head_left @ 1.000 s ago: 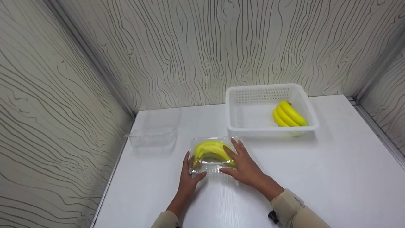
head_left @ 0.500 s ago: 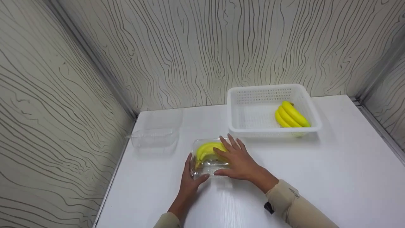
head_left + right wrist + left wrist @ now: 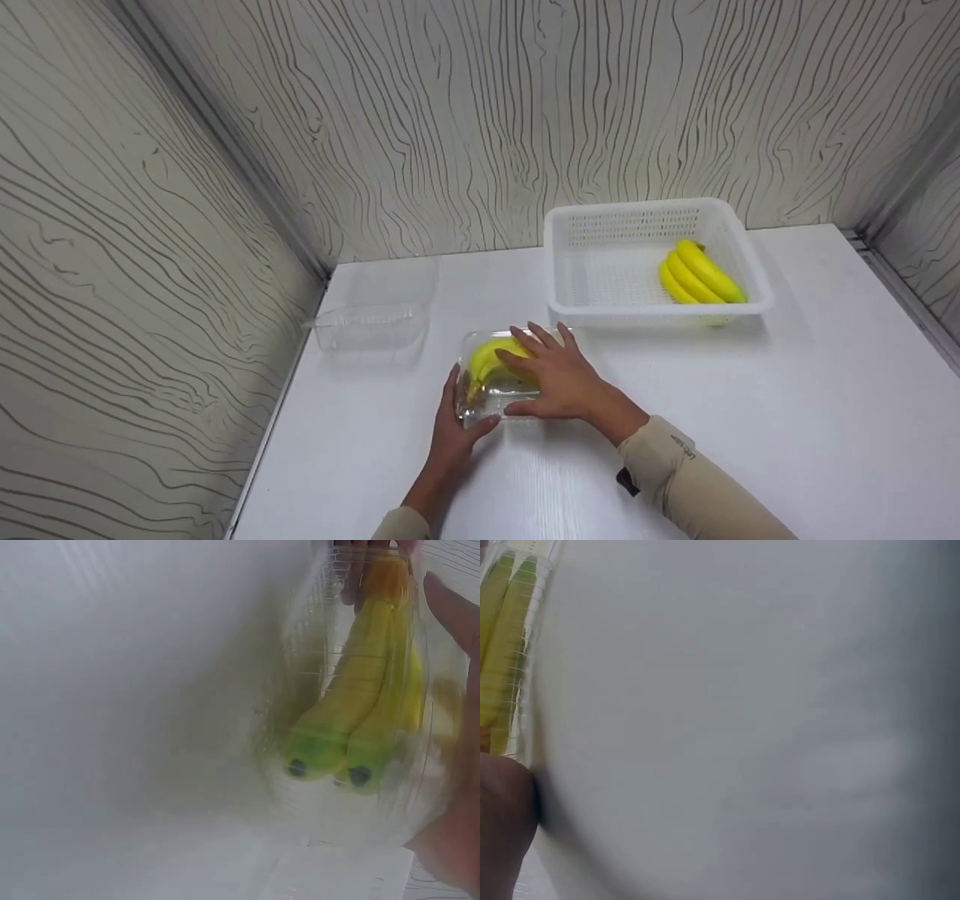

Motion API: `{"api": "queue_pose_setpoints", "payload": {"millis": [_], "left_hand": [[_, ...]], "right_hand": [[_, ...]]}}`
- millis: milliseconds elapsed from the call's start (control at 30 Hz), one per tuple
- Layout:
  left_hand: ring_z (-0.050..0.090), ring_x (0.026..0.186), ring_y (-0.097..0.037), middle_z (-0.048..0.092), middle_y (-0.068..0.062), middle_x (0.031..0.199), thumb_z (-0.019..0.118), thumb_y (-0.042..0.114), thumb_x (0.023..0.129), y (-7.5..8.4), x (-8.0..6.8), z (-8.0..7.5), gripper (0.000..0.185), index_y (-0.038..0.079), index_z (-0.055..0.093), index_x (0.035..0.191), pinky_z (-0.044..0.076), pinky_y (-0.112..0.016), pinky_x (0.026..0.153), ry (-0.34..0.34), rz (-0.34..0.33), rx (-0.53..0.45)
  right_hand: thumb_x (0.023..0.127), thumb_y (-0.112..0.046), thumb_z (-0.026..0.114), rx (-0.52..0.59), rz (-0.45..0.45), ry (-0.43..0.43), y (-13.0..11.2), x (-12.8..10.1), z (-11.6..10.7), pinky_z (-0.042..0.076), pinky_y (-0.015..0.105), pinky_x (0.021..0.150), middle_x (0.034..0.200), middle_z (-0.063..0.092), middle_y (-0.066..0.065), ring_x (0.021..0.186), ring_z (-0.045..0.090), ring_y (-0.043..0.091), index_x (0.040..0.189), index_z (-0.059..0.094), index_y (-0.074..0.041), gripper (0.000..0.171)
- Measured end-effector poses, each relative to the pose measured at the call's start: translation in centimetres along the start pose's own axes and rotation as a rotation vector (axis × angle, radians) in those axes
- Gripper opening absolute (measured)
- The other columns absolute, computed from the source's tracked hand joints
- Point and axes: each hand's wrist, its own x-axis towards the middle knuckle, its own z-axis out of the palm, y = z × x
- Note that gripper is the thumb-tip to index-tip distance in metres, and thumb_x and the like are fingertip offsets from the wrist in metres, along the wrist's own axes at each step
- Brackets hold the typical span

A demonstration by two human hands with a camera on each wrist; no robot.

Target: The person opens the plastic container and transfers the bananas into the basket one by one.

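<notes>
A closed clear plastic clamshell box (image 3: 486,406) with a bunch of bananas (image 3: 486,360) inside rests on the table. My left hand (image 3: 453,435) holds its left front corner, fingers along the left side and thumb at the front edge. Across the right part of the lid lies my right hand (image 3: 555,381), fingers spread and thumb near the front edge, covering part of the bananas. The right wrist view shows the banana tips (image 3: 349,742) through the box's side wall. In the left wrist view, the left thumb (image 3: 502,799) is beside the box's ridged side.
An open clear plastic clamshell (image 3: 369,330) stands at the back left of the white table (image 3: 712,420), its lid raised. At the back right sits a white perforated basket (image 3: 562,307) holding another banana bunch (image 3: 697,276). Patterned wall panels (image 3: 480,112) border the table.
My right hand has shifted left from the box's right edge to lie flatter over the lid, hiding more of the bananas. The left hand keeps its hold. The view has shifted slightly.
</notes>
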Motion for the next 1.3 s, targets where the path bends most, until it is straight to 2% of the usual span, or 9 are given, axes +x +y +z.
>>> {"api": "queue_pose_setpoints", "payload": {"millis": [200, 367, 467, 600, 833, 1033, 1300], "left_hand": [[0.015, 0.168, -0.041, 0.017, -0.010, 0.182, 0.085, 0.035, 0.084, 0.30, -0.07, 0.11, 0.111, 0.031, 0.016, 0.172, 0.016, -0.069, 0.134, -0.017, -0.015, -0.044], [0.017, 0.168, -0.043, 0.019, -0.012, 0.181, 0.085, 0.028, 0.082, 0.19, -0.14, 0.13, 0.112, 0.028, 0.018, 0.172, 0.016, -0.069, 0.134, -0.012, 0.007, -0.077], [0.016, 0.168, -0.042, 0.019, -0.010, 0.181, 0.084, 0.026, 0.081, 0.23, 0.00, 0.07, 0.111, 0.030, 0.019, 0.171, 0.016, -0.069, 0.133, -0.015, -0.006, -0.087], [0.015, 0.169, -0.041, 0.019, -0.006, 0.182, 0.082, 0.026, 0.080, 0.27, 0.13, -0.01, 0.111, 0.035, 0.018, 0.171, 0.016, -0.069, 0.133, -0.017, -0.031, -0.089], [0.016, 0.169, -0.041, 0.019, -0.008, 0.182, 0.083, 0.027, 0.081, 0.06, 0.15, 0.11, 0.111, 0.034, 0.018, 0.171, 0.017, -0.069, 0.134, -0.016, -0.021, -0.085], [0.016, 0.168, -0.044, 0.021, -0.012, 0.181, 0.084, 0.025, 0.082, 0.03, 0.11, 0.00, 0.114, 0.029, 0.016, 0.173, 0.018, -0.068, 0.133, -0.016, 0.001, -0.073], [0.015, 0.168, -0.043, 0.020, -0.011, 0.181, 0.083, 0.025, 0.083, 0.26, 0.07, 0.04, 0.112, 0.031, 0.015, 0.172, 0.020, -0.068, 0.133, -0.019, -0.028, -0.101]], "right_hand": [[0.085, -0.085, 0.060, -0.022, 0.012, 0.022, 0.07, -0.20, 0.51, 0.015, 0.076, 0.130, 0.176, 0.035, 0.008, 0.165, 0.028, 0.040, 0.161, 0.048, -0.038, 0.091], [0.084, -0.085, 0.062, -0.019, 0.007, 0.048, -0.05, -0.33, 0.66, 0.016, 0.075, 0.129, 0.175, 0.037, 0.008, 0.164, 0.030, 0.040, 0.159, 0.051, -0.036, 0.090], [0.084, -0.082, 0.064, -0.017, 0.010, 0.061, -0.20, -0.29, 0.64, 0.017, 0.075, 0.129, 0.174, 0.039, 0.008, 0.164, 0.031, 0.040, 0.158, 0.053, -0.036, 0.088], [0.085, -0.081, 0.064, -0.014, 0.020, 0.068, -0.43, -0.26, 0.68, 0.016, 0.075, 0.130, 0.174, 0.039, 0.008, 0.164, 0.031, 0.039, 0.158, 0.053, -0.036, 0.086], [0.085, -0.082, 0.062, -0.032, 0.039, 0.061, -0.38, -0.38, 0.87, 0.016, 0.074, 0.131, 0.175, 0.038, 0.006, 0.164, 0.031, 0.038, 0.158, 0.052, -0.039, 0.085], [0.082, -0.088, 0.061, -0.032, 0.038, 0.062, -0.45, -0.33, 0.87, 0.016, 0.074, 0.130, 0.175, 0.039, 0.007, 0.164, 0.032, 0.039, 0.159, 0.052, -0.037, 0.092], [0.088, -0.085, 0.057, -0.079, 0.047, 0.059, -0.59, -0.29, 0.92, 0.017, 0.073, 0.131, 0.175, 0.038, 0.007, 0.164, 0.032, 0.038, 0.159, 0.050, -0.039, 0.085]]}}
